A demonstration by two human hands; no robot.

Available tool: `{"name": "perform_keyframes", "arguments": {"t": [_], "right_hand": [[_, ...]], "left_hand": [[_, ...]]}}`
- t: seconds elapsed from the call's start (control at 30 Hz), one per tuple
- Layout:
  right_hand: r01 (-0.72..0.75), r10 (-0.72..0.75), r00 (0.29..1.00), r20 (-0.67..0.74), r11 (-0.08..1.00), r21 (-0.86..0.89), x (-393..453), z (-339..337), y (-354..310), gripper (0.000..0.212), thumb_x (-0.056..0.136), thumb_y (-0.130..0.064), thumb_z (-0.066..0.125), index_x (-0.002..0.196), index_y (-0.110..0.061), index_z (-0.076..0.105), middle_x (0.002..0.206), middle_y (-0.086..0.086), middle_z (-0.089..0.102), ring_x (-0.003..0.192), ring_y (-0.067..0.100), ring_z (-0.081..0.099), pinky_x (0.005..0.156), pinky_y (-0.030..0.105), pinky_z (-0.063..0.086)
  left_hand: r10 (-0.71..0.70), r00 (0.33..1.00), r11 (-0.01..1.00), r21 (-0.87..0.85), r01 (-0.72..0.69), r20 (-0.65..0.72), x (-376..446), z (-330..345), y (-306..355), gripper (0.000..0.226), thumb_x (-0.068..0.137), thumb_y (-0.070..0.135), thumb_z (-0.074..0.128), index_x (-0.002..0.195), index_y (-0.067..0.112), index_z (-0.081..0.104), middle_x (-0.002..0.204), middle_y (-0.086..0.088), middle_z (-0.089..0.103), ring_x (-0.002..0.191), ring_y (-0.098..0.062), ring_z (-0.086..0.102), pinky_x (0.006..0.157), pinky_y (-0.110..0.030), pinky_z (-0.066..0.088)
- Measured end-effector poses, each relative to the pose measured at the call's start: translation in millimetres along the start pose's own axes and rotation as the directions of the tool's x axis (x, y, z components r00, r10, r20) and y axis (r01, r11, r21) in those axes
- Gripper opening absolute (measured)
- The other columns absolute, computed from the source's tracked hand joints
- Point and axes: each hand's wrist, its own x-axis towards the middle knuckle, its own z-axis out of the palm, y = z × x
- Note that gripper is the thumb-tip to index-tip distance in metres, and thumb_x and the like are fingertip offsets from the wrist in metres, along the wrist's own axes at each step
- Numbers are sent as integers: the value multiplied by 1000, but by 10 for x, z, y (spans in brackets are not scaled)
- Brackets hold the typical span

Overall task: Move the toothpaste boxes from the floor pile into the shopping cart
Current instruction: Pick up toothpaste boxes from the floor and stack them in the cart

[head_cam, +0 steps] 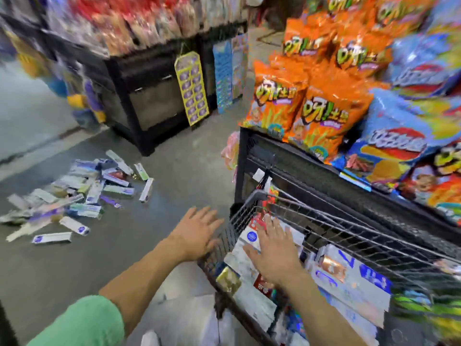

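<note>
My left hand (197, 233) is hovering spread and empty just outside the shopping cart (349, 236); my right hand (274, 255) is spreading over it. Toothpaste boxes (74, 196) are lying scattered lengthwise left of the cart, nearer my left.

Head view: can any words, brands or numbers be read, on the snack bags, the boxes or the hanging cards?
None can be quoted with confidence.
Orange snack bags: large stylised lettering, too blurred.
Blue snack bag: red logo, smeared.
Toothpaste boxes on the floor: too small.
Yellow hanging card: unreadable.
</note>
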Motion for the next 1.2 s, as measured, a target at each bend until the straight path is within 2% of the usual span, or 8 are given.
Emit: {"name": "perform_keyframes", "arguments": {"t": [0.07, 0.17, 0.27, 0.47, 0.67, 0.87, 1.1, 1.2], "right_hand": [[44, -45, 997, -59, 999, -21, 192, -281, -373, 108, 72, -79, -11, 161, -24, 18, 170, 7, 3, 156, 28, 1, 125, 51, 3], [87, -91, 986, -137, 996, -36, 515, -596, -1010, 124, 65, -86, -27, 160, -23, 23, 169, 8, 7, 156, 29, 5, 124, 50, 6], [122, -135, 978, -160, 989, -87, 861, -809, -1731, 109, 74, -79, -12, 159, -21, 24, 169, 9, 8, 156, 28, 6, 124, 48, 4], [239, -245, 965, -93, 968, -73, 1439, -814, -3096, 102, 75, -73, -5, 161, -23, 14, 170, 7, 0, 156, 27, -3, 125, 47, 1], [310, -315, 948, -32, 943, -120, 2149, -714, -3855, 107, 72, -77, -7, 162, -21, 13, 170, 6, 0, 156, 25, -3, 126, 46, 2], [353, -353, 935, 18, 928, -116, 3226, -689, -4287, 111, 69, -76, -9, 162, -19, 11, 170, 5, 0, 156, 23, -4, 126, 46, 1], [376, -363, 924, 119, 920, -109, 5109, -649, -4698, 113, 68, -78, -11, 162, -17, 7, 170, 8, -4, 156, 26, -6, 125, 47, -1], [368, -347, 920, 183, 925, -92, 5902, -598, -4851, 94, 90, -78, 12, 162, -19, 6, 169, 9, -7, 156, 26, -7, 126, 46, -1]], "left_hand": [[-83, 996, 996, -34, 83, -20, -152, -116, -353, 66, 104, 58, 27, 162, 30, 10, 170, -4, 7, 156, -27, 4, 124, -48, 4], [-204, 978, 977, -49, 205, 37, -421, -119, -1018, 69, 104, 58, 24, 162, 28, -1, 170, -5, -3, 156, -28, -4, 124, -51, 2], [-282, 958, 955, -79, 285, 49, -728, -55, -1720, 72, 104, 59, 25, 161, 27, -4, 170, -6, -5, 156, -28, -4, 125, -51, 2], [-472, 880, 869, -141, 475, 59, -1278, 73, -3017, 76, 103, 61, 24, 161, 23, -5, 170, -9, -2, 156, -29, -2, 123, -52, 2], [-551, 831, 806, -211, 554, 76, -1388, 321, -3819, 78, 102, 64, 24, 161, 24, -7, 170, -8, -4, 156, -29, -2, 125, -54, 5], [-618, 775, 736, -246, 630, 136, -1022, 491, -4641, 78, 103, 63, 23, 160, 26, -15, 169, -7, -12, 156, -28, -10, 125, -52, 1], [-636, 738, 683, -280, 675, 227, 131, 643, -5968, 76, 102, 64, 21, 159, 27, -15, 167, -5, -18, 155, -28, -15, 123, -54, -5], [-642, 729, 660, -313, 683, 236, 722, 770, -6514, 76, 102, 63, 22, 159, 28, -13, 168, -5, -17, 155, -27, -14, 124, -51, -6]]}}
